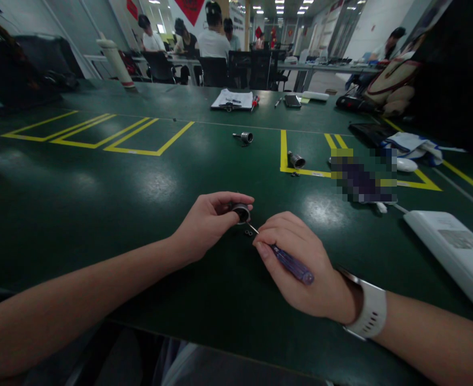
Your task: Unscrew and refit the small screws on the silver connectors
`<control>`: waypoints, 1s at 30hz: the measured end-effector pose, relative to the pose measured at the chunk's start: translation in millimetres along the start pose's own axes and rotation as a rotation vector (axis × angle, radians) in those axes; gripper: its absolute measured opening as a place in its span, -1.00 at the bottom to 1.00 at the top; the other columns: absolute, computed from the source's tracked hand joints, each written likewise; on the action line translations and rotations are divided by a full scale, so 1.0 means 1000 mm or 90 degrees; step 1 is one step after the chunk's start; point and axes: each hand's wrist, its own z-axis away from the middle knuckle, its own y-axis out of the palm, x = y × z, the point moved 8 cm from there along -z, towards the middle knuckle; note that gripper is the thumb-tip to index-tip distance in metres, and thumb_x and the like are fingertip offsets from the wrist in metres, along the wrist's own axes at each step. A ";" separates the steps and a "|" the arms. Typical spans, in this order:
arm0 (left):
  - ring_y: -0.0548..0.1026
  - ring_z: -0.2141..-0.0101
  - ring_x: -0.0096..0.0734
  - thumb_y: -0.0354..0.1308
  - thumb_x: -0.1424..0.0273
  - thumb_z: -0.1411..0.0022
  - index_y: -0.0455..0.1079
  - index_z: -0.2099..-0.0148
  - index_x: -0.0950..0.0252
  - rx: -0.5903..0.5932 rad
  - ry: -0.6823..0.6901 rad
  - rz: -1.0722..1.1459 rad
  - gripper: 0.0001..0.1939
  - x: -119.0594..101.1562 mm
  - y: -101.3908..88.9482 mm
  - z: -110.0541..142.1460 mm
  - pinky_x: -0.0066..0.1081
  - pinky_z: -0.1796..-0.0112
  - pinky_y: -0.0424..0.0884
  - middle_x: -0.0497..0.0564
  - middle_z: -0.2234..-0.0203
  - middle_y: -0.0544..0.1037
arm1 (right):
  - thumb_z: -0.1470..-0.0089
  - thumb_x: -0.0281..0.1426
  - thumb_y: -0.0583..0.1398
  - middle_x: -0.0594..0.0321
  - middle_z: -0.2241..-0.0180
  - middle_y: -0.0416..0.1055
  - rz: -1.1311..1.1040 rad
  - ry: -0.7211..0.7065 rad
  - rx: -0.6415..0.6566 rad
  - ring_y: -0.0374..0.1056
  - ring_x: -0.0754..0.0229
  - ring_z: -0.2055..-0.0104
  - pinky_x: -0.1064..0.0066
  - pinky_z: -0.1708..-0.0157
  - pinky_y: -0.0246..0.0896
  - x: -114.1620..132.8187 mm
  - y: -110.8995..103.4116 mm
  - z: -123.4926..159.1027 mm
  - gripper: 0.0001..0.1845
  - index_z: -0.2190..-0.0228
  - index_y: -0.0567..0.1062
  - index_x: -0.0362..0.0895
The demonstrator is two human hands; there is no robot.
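My left hand point(210, 222) is closed around a small cup-shaped metal part point(242, 213), its round opening turned toward me. In my right hand point(296, 262) is a screwdriver point(291, 264) with a translucent purple handle. Its thin shaft points up and left, and the tip reaches the lower rim of the metal part; whether it touches, I cannot tell. Just below, a few tiny dark ring-like pieces point(248, 233) lie on the green table point(140, 225).
Two similar metal parts stand farther off: one with a thin shaft point(246, 138), another point(297, 160) inside a yellow tape corner. A white power bank point(449, 246) lies at right with a cable. Papers point(233, 99), a phone point(292, 101) and a white bottle point(115, 63) are toward the back.
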 end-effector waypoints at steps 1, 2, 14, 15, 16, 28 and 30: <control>0.52 0.25 -0.31 0.19 0.55 0.05 0.49 0.21 0.34 -0.001 -0.001 0.003 -0.72 0.000 0.000 0.000 -0.25 0.12 0.42 0.05 0.24 0.58 | -0.05 -0.57 0.07 0.17 0.38 0.41 0.007 -0.003 0.004 0.31 0.17 0.30 0.22 0.22 0.25 0.000 0.001 0.000 -0.87 0.35 0.38 -0.16; 0.52 0.24 -0.30 0.19 0.55 0.05 0.49 0.20 0.34 -0.001 -0.002 0.005 -0.72 0.000 0.000 0.000 -0.25 0.12 0.42 0.05 0.24 0.58 | -0.05 -0.57 0.07 0.17 0.38 0.41 0.015 -0.004 0.009 0.30 0.17 0.30 0.22 0.21 0.25 0.000 0.002 0.000 -0.87 0.35 0.38 -0.16; 0.51 0.18 -0.28 0.16 0.53 0.02 0.50 0.23 0.33 0.001 0.014 -0.022 -0.75 -0.001 0.000 0.000 -0.26 0.10 0.42 0.06 0.21 0.57 | -0.05 -0.57 0.07 0.17 0.40 0.41 0.020 -0.011 -0.005 0.31 0.16 0.31 0.21 0.23 0.25 0.002 0.000 -0.001 -0.86 0.36 0.38 -0.15; 0.51 0.18 -0.28 0.16 0.53 0.02 0.49 0.22 0.33 0.006 0.011 -0.022 -0.75 -0.001 0.000 0.000 -0.25 0.09 0.41 0.06 0.22 0.57 | -0.05 -0.58 0.07 0.18 0.40 0.41 0.009 -0.008 -0.015 0.32 0.17 0.32 0.21 0.23 0.25 0.002 -0.002 -0.001 -0.85 0.36 0.38 -0.14; 0.51 0.18 -0.28 0.16 0.54 0.02 0.49 0.22 0.33 0.010 0.008 -0.022 -0.74 0.000 0.001 0.000 -0.26 0.08 0.40 0.05 0.23 0.58 | -0.05 -0.58 0.07 0.18 0.40 0.41 -0.004 -0.002 -0.025 0.32 0.17 0.32 0.22 0.23 0.25 0.001 -0.003 -0.001 -0.85 0.37 0.38 -0.14; 0.48 0.12 -0.29 0.16 0.58 0.03 0.48 0.19 0.30 0.056 0.054 -0.067 -0.71 -0.001 0.003 0.001 -0.24 0.01 0.33 0.03 0.18 0.55 | -0.09 -0.47 0.12 0.23 0.43 0.43 -0.119 0.165 -0.045 0.34 0.21 0.34 0.33 0.30 0.25 -0.023 -0.010 -0.006 -0.88 0.43 0.47 -0.15; 0.47 0.10 -0.29 0.15 0.58 0.02 0.47 0.19 0.31 0.062 0.075 -0.081 -0.71 -0.002 0.003 0.002 -0.25 0.00 0.32 0.04 0.18 0.55 | -0.08 -0.47 0.13 0.22 0.44 0.43 -0.138 0.207 -0.044 0.35 0.22 0.35 0.34 0.30 0.25 -0.028 -0.011 -0.005 -0.86 0.45 0.49 -0.17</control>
